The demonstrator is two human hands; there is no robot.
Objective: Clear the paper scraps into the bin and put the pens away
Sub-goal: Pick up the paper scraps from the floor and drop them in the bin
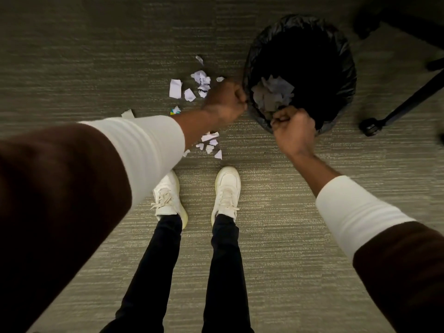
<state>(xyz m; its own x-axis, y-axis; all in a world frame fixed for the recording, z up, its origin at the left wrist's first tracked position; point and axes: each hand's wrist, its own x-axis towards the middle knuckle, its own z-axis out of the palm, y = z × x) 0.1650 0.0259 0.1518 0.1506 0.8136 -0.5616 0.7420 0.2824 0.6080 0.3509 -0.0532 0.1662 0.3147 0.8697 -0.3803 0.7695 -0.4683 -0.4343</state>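
A round bin [348,75] with a black liner stands on the carpet at the upper right. Crumpled white paper scraps [274,92] lie inside it on the near left side. My left hand [225,102] is closed in a fist against the bin's left rim. My right hand [293,131] is closed on the near rim. More torn scraps [200,80] lie on the carpet left of the bin, and a second small cluster [211,145] lies below my left wrist. No pens are in view.
A black office chair base [408,102] with a caster [371,127] stands just right of the bin. My white shoes [227,188] are on the carpet a little nearer than the scraps. A coloured scrap [175,110] and a grey piece [128,113] lie further left.
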